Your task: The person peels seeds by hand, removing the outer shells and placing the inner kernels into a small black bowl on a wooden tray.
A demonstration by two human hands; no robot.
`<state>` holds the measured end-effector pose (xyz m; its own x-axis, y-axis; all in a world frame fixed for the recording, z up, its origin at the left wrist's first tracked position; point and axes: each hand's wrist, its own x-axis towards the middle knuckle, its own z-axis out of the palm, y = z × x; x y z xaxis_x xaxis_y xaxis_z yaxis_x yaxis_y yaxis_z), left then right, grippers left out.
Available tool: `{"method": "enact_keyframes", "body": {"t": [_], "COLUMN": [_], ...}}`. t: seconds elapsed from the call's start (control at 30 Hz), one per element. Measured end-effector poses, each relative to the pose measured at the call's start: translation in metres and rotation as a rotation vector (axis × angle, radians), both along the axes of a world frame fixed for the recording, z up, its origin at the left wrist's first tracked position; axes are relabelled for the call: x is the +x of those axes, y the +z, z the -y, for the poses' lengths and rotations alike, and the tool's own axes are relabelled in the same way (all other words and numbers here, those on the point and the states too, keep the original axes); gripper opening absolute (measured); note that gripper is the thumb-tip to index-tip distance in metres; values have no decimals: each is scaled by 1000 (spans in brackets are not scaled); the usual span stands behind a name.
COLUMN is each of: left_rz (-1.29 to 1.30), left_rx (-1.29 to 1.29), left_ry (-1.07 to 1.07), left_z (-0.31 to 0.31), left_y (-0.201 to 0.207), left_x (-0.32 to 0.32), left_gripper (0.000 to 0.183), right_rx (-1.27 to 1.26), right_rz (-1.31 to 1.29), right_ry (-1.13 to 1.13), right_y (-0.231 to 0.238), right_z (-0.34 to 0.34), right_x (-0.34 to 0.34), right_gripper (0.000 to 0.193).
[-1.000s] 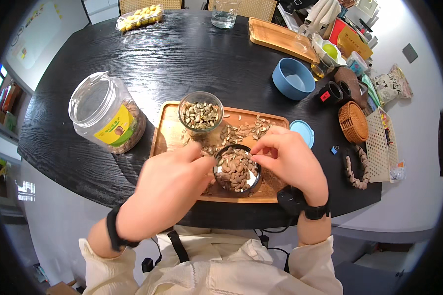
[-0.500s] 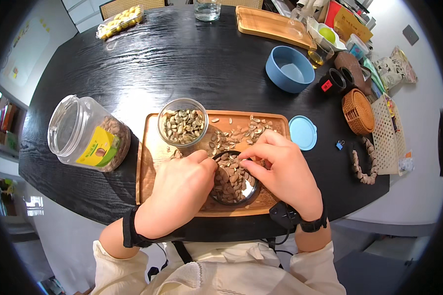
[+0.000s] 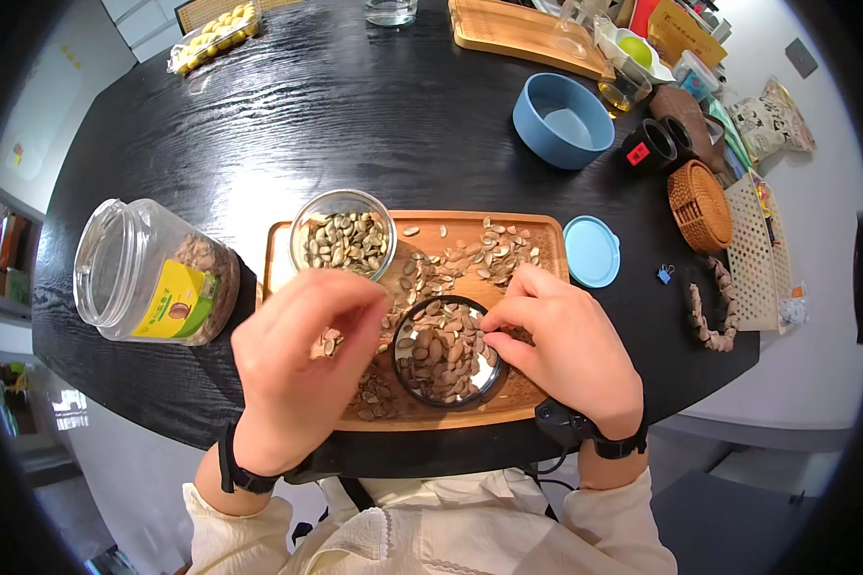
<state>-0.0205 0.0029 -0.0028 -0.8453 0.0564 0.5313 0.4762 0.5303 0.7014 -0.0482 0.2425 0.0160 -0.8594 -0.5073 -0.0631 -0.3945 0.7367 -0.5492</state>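
Observation:
A wooden tray (image 3: 523, 407) holds a round black-rimmed dish (image 3: 396, 369) with brown flat seeds (image 3: 448, 356) in it. At the dish's right rim, my right hand (image 3: 566, 350) has thumb and fingers pinched together; what they hold, if anything, is too small to make out. My left hand (image 3: 302, 350) is raised left of the dish, just in front of a glass bowl (image 3: 309, 203) of greenish kernels (image 3: 345, 240). Its fingers are curled into a pinch, and their tips are largely hidden. Shell pieces (image 3: 499, 257) lie scattered over the tray, some beneath my hands.
A clear plastic jar (image 3: 158, 273) of brown seeds stands left of the tray, without a lid. To the right lie a light-blue lid (image 3: 592, 251) and a blue clip (image 3: 665, 274). Farther back are a blue bowl (image 3: 564, 120), a wicker box (image 3: 698, 206) and another wooden tray (image 3: 508, 38).
My left hand has moved up and left from the dish toward the glass bowl, uncovering the dish's left side. My right hand has shifted slightly right to the rim. The whole view has shifted a little.

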Motion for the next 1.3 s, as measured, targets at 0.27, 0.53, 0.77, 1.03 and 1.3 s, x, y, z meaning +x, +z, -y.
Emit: {"method": "enact_keyframes", "body": {"t": [0.27,0.53,0.77,1.03,1.3], "left_rz": [-100,27,275,305,351], "left_rx": [-197,-322,-421,-387,-374], "left_ry": [266,-62,-54,-67,-74], "left_z": [7,-8,-15,-15,-14], "left_y": [-8,10,-5,-12,-12], "left_x": [-14,13,19,17,15], "left_gripper": [24,25,15,15,11], "right_rx": [2,-234,-242,-258,-151], "right_rz": [-46,93,-188,-52,21], "right_ry": [-6,-121,-279,84,73], "right_y": [-4,15,2,-12,-6], "right_z": [3,-8,-6,7,3], "right_x": [0,-7,-10,-1,-3], "right_gripper": [6,8,10,18,9]}}
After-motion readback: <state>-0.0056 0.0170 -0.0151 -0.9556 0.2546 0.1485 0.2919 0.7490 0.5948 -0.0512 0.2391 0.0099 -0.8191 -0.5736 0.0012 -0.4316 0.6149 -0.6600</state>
